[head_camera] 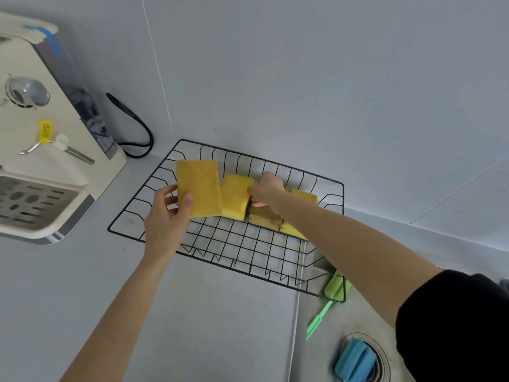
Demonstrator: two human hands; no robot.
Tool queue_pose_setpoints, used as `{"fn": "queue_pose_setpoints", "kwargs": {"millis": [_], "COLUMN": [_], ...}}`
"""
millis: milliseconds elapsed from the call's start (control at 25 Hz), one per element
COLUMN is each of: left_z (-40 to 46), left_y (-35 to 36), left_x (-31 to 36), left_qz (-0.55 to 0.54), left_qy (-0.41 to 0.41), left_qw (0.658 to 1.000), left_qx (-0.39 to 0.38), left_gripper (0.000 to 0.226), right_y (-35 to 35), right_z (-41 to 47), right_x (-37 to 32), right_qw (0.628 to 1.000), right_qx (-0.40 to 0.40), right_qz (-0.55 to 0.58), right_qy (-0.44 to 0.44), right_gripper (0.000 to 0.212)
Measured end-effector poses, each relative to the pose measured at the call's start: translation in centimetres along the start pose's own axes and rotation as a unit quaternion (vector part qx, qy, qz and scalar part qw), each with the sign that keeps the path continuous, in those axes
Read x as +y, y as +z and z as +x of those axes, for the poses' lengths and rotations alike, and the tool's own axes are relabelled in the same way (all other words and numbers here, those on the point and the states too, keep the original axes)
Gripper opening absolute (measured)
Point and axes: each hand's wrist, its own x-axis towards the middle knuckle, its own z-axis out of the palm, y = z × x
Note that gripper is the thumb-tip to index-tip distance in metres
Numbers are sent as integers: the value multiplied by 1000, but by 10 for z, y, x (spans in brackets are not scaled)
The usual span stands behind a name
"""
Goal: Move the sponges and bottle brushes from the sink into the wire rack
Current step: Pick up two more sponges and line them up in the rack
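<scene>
A black wire rack (154, 172) sits on the grey counter by the wall. My left hand (165, 216) grips a yellow sponge (199, 186) upright over the rack's left part. My right hand (265, 190) pinches the edge of a second yellow sponge (235, 197) standing beside it. More sponges lie in the rack to the right: a brownish one (264, 217) and a yellow one (304, 198). In the steel sink (344, 318) lie a green bottle brush (329, 301) and a blue bottle brush (355, 362) over the drain.
A cream water dispenser (41, 150) stands at the left with a black cable (137, 125) behind it. The grey tiled wall rises directly behind the rack. The rack's right corner overhangs the sink edge.
</scene>
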Motion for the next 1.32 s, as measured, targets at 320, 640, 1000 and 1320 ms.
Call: {"fn": "queue_pose_setpoints", "kwargs": {"millis": [320,640,1000,1320], "left_z": [5,6,7,8], "left_y": [4,6,4,6], "left_x": [-2,-6,-6,-6], "left_qz": [13,14,-13,-6], "left_qy": [-2,9,-9,-16], "left_qw": [1000,1000,1000,1000], "left_qx": [0,0,13,7], "left_gripper": [42,42,41,42], "right_y": [21,39,35,32], "right_z": [-8,2,1,-1], "right_x": [22,19,29,42], "right_qw": [915,879,851,851], "right_qx": [19,-49,-12,52], "right_qz": [-303,-388,-432,-432], "right_qy": [-265,-272,-299,-294], "right_gripper": [65,65,86,81]}}
